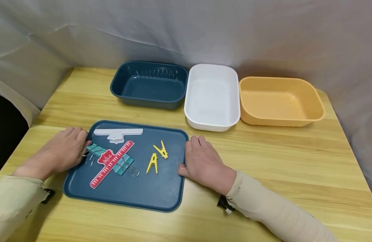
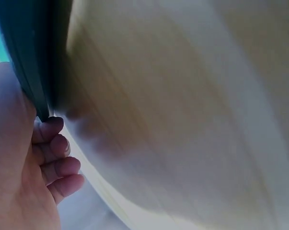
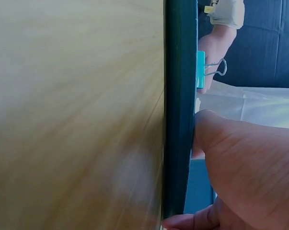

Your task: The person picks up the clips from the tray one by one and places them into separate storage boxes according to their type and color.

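"Where does the dark-blue, rounded-rectangular plastic tray (image 1: 128, 192) lie from the grip?"

"Directly between the two hands. The left hand (image 1: 65, 151) is clamped on the rim at one end, its fingers curled at the edge; the right hand (image 1: 204, 159) pinches the opposite rim."

"And its long axis?"

"It runs from hand to hand, slanting slightly toward the person at the right hand's end."

"Which hand is nearer the clips?"

"The teal metal binder clip with wire handles (image 1: 96, 150) sits just beside the left; the pair of small yellow plastic clips (image 1: 152, 162), nearer the right."
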`<state>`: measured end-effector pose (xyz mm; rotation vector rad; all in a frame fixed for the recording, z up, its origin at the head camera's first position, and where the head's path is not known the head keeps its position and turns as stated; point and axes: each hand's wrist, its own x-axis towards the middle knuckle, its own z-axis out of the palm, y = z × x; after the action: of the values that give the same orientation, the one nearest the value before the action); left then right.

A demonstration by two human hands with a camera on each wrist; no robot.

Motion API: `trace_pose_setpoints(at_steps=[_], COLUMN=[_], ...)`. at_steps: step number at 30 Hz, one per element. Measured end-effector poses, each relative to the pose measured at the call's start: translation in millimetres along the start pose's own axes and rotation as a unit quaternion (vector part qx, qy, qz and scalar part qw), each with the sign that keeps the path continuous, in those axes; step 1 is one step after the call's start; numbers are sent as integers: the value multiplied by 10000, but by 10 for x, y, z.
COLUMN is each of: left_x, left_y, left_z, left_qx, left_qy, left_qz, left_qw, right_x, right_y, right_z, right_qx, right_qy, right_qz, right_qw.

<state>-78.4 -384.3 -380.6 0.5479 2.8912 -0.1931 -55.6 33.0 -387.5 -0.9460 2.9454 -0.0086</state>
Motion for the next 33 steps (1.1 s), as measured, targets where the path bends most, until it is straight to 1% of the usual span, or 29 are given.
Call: trace_pose_setpoints(at_steps=[5,8,11,16,22,27,30,33], left_x=[1,-9,-13,-14,-31,-46,-45,-40], left_y=[-24,-34,-41,-38,-20,-13,-18,-23], left_z=[-4,8,13,-2,-28,-29,-28,-28], left_qx=[-73,-75,-41,-2,71,199,210,198], left_qy=[-24,78,193,238,369,356,397,425], left_qz=[87,131,196,248,241,267,308,341], left_qw=[9999,9999,9996,9994,9990,9988,9985,9983], right_x=[-17,-16,-14,-11,-18,-19,-20,-17], right_y=[-30,-42,-55,-68,-71,-78,-80,-83], right_z=[-40,-45,-55,-67,-83,-77,-63,-56], right_qx=[-49,-63,-14,50,-193,-106,-122,-145], right_qy=[6,-34,-111,-209,-61,60,167,185], right_qz=[-14,1,108,239,65,86,76,85], right_qw=[10000,10000,9999,9995,9998,9999,9998,9997])
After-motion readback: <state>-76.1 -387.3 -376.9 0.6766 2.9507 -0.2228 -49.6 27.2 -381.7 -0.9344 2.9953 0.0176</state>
